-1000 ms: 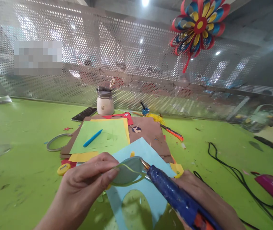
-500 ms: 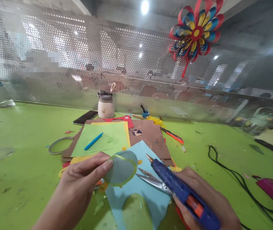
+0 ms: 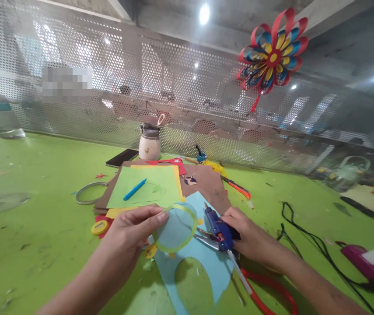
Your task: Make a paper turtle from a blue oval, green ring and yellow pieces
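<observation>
Between thumb and fingers, my left hand [image 3: 124, 232] pinches the edge of a round light blue paper disc [image 3: 175, 229] with a yellow-green rim. My right hand [image 3: 247, 234] is wrapped round a dark blue glue gun [image 3: 218, 227], its nozzle pointing away from me and a clear glue stick [image 3: 241, 273] sticking out of its back. Beneath the gun lie scissors with red handles [image 3: 272, 282], partly hidden by it and my hand. Under both hands is a light blue paper sheet [image 3: 221, 273] with a round hole cut in it.
Beyond my hands lie a green paper sheet [image 3: 165, 188] with a blue pen [image 3: 134, 189], brown card [image 3: 206, 179], and a tape roll [image 3: 90, 192]. Further back are a phone [image 3: 121, 157] and a white cup [image 3: 149, 146]. A black cord [image 3: 308, 236] runs along the right.
My right hand has drawn the glue gun away from the camera and turned it, so its back and glue stick now show. The disc has shifted slightly right and tipped to face me more.
</observation>
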The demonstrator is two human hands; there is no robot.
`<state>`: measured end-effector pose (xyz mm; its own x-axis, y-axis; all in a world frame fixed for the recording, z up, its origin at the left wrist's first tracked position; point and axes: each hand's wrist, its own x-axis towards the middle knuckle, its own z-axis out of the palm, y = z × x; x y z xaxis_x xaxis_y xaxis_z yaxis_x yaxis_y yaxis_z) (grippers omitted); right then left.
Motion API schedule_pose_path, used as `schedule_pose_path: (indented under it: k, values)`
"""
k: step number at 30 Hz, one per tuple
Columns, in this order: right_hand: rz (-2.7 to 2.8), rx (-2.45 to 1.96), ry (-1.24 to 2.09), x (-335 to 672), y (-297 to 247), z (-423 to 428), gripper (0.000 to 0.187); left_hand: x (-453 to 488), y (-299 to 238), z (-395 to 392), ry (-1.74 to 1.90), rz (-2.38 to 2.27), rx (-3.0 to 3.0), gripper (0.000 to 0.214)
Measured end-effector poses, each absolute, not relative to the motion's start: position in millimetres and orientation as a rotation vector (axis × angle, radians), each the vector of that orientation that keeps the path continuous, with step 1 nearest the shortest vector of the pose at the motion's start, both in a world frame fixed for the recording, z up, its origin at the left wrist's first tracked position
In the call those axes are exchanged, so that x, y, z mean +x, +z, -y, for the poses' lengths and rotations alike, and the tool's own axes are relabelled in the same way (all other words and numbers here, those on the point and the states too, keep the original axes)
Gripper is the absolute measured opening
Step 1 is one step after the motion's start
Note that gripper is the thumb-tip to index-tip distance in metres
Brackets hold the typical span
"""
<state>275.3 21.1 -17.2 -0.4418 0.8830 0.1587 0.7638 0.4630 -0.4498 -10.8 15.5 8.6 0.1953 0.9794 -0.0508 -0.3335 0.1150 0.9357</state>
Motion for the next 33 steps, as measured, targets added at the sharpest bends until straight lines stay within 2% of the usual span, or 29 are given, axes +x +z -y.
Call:
schedule_pose_path:
  k: [8,10,13,15,16,19,22,33]
  values:
    - [2.472,-1.300,0.532,283,-3,-13,0.046,-11,6,-15,1.141,-0.862,1.051,0.007]
    - [2.409,-1.301,0.511,281,7,-7,0.044,-10,5,-15,1.148,-0.898,1.104,0.010]
    - [2.159,-1.291,0.531,265,22,4,0.022,-8,3,-14,1.174,-0.925,1.193,0.012]
    - [2.005,-1.274,0.623,248,28,10,0.018,-6,3,-12,1.190,-0.924,1.270,0.013]
    - [1.945,-1.260,0.683,240,30,13,0.020,-5,4,-11,1.195,-0.919,1.316,0.013]
    - [1.848,-1.237,0.759,215,30,18,0.043,-1,8,-7,1.185,-0.899,1.475,0.014]
    - [1.831,-1.225,0.728,200,25,19,0.058,0,10,-4,1.180,-0.877,1.592,0.014]
    - [1.735,-1.020,0.490,188,15,25,0.047,0,5,-3,1.178,-0.867,1.543,0.011]
